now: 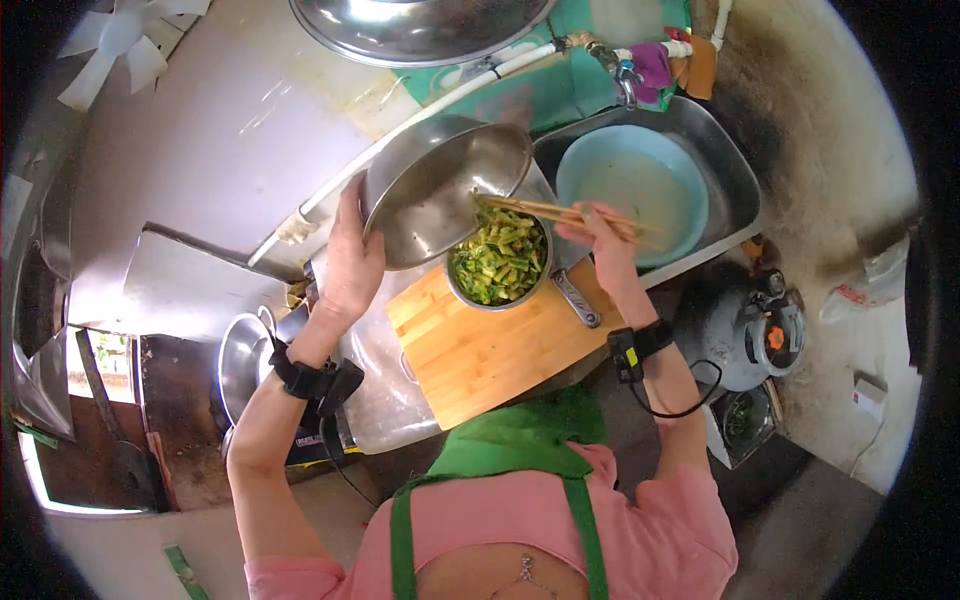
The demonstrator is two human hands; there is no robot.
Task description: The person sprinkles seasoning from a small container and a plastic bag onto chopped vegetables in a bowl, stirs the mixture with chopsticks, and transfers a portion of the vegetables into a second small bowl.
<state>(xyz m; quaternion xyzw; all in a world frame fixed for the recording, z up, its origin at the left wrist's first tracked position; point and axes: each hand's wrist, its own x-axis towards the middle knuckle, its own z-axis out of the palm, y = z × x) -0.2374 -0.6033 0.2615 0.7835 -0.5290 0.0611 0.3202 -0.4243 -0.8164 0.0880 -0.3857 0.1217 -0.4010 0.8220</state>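
Observation:
My left hand (355, 262) grips the rim of a large steel mixing bowl (415, 215), tilted on its side with its mouth toward the right. Just below its lip, a smaller metal bowl (546, 262) full of chopped green vegetables (497, 258) stands on a wooden cutting board (480, 355). Pinched in my right hand (605, 245) is a pair of chopsticks (540, 208), their tips inside the tilted bowl's rim, above the vegetables. A few green bits cling near those tips. A dark grey handle (577, 300) lies beside the smaller bowl; what it belongs to is partly hidden.
At the right, a light blue basin (575, 185) of cloudy water sits in the steel sink (735, 185), under a tap (628, 85). A gas cylinder (735, 335) stands right of the counter. Another metal bowl (240, 365) is beyond my left forearm. A large metal lid or pan (420, 25) is at the back.

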